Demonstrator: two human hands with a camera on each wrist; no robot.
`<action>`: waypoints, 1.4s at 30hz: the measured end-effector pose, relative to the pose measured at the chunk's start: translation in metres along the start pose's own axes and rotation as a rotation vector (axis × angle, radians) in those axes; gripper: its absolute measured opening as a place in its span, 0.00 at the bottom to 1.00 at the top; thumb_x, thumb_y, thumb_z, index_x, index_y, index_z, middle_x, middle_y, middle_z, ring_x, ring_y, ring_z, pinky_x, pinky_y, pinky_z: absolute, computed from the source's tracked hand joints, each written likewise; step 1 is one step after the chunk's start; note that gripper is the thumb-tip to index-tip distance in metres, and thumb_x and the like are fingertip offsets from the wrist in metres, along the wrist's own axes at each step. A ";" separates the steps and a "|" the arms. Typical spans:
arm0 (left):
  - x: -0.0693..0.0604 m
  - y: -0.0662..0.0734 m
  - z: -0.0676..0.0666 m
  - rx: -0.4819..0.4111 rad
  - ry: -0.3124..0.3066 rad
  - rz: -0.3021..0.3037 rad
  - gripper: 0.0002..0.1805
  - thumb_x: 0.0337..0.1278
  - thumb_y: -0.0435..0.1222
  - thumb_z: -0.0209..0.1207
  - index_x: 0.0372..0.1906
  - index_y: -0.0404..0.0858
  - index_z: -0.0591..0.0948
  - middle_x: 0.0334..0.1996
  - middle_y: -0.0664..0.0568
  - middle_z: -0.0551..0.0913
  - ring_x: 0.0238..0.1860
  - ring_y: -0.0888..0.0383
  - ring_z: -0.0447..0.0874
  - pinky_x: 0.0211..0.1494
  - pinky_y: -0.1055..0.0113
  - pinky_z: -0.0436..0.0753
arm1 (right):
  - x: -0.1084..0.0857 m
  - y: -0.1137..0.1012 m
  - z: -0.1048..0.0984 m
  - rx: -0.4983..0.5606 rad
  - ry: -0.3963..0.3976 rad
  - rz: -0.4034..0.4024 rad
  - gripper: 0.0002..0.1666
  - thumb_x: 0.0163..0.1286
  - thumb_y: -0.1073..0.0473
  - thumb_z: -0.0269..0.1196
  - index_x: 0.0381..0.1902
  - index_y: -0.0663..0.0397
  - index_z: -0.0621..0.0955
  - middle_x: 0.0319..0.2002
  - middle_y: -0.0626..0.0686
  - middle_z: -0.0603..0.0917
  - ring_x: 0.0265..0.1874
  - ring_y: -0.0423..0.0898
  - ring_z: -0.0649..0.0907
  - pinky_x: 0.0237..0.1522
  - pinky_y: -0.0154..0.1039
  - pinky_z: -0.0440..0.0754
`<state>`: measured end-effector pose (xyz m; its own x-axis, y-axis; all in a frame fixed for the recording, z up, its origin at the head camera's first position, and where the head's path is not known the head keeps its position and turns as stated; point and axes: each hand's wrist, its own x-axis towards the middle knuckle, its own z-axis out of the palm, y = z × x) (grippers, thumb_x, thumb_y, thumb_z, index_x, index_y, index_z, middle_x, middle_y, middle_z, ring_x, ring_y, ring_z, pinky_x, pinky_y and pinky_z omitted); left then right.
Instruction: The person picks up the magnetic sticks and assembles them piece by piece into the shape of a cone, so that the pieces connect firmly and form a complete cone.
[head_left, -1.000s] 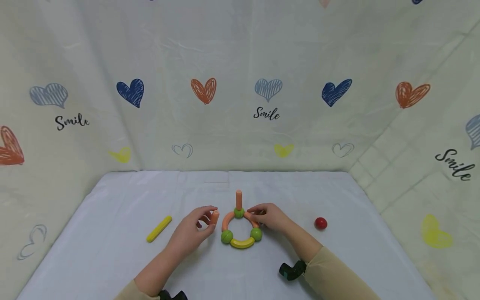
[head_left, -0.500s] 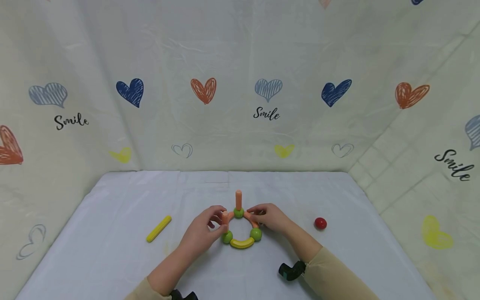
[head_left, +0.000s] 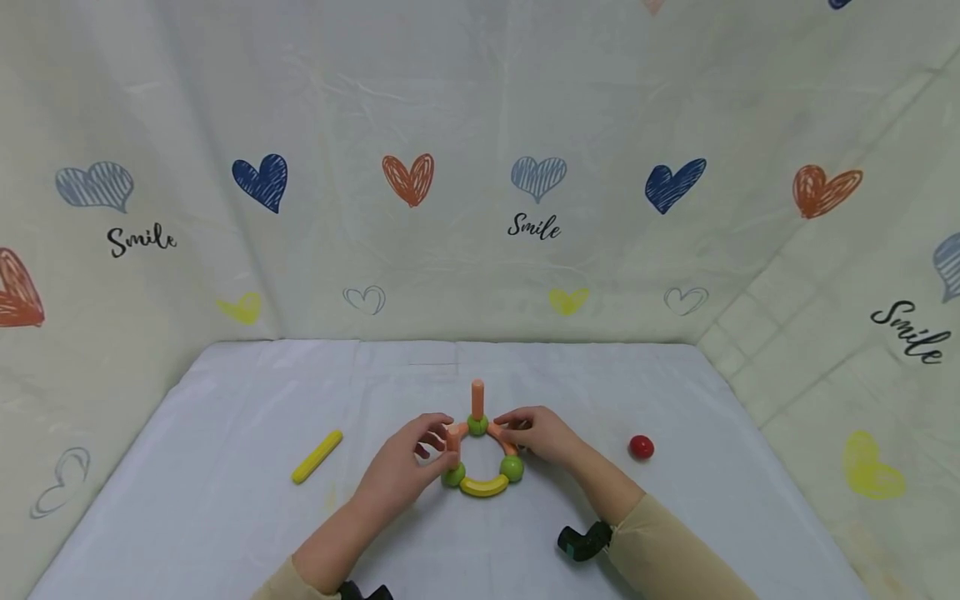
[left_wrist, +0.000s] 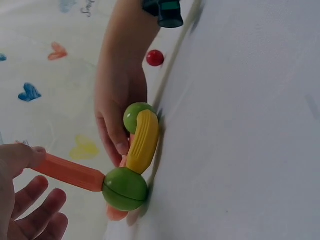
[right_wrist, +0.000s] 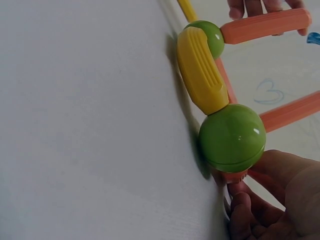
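Observation:
On the table a ring of green balls joined by curved rods lies flat, with a yellow curved rod (head_left: 483,487) on its near side. An orange rod (head_left: 477,400) stands upright on the far green ball (head_left: 477,425). My left hand (head_left: 399,460) holds another orange rod (left_wrist: 72,172) between thumb and fingers; its lower end meets the left green ball (left_wrist: 125,189). At the ring's right side, my right hand (head_left: 543,435) pinches the curved orange rod (head_left: 497,432), near the right green ball (right_wrist: 232,137).
A straight yellow rod (head_left: 317,457) lies to the left of the ring. Off to the right sits a red ball (head_left: 641,447). Behind the white-covered table (head_left: 390,367) hangs a cloth printed with hearts.
My left hand has moved right with the orange rod, from beside the ring onto its left green ball, and then slightly lower. The right hand keeps its place on the ring.

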<state>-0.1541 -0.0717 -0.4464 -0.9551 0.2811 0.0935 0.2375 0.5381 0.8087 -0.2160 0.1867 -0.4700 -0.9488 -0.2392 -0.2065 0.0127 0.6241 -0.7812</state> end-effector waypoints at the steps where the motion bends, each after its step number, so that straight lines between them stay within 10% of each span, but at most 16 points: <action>1: -0.001 0.000 -0.002 0.004 0.005 -0.003 0.25 0.58 0.47 0.68 0.60 0.55 0.76 0.44 0.65 0.79 0.46 0.62 0.79 0.49 0.63 0.80 | 0.000 0.000 0.000 0.001 -0.001 0.003 0.13 0.67 0.55 0.68 0.49 0.48 0.88 0.36 0.47 0.83 0.31 0.44 0.77 0.32 0.37 0.76; 21: -0.012 -0.026 -0.009 0.094 -0.177 -0.128 0.11 0.59 0.45 0.68 0.44 0.49 0.83 0.33 0.65 0.81 0.36 0.63 0.78 0.38 0.65 0.78 | -0.001 0.001 -0.001 0.002 -0.014 0.014 0.14 0.68 0.57 0.67 0.51 0.49 0.87 0.37 0.48 0.83 0.31 0.43 0.78 0.32 0.36 0.77; 42: -0.002 -0.027 0.011 0.202 -0.192 -0.186 0.10 0.54 0.46 0.70 0.31 0.51 0.80 0.25 0.62 0.78 0.26 0.60 0.74 0.30 0.64 0.73 | -0.003 0.002 -0.001 0.018 -0.041 -0.005 0.16 0.68 0.59 0.66 0.53 0.46 0.86 0.38 0.48 0.81 0.33 0.45 0.77 0.32 0.37 0.77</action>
<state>-0.1568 -0.0780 -0.4748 -0.9393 0.2975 -0.1710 0.1111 0.7351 0.6687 -0.2133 0.1898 -0.4702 -0.9351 -0.2729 -0.2260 0.0137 0.6094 -0.7927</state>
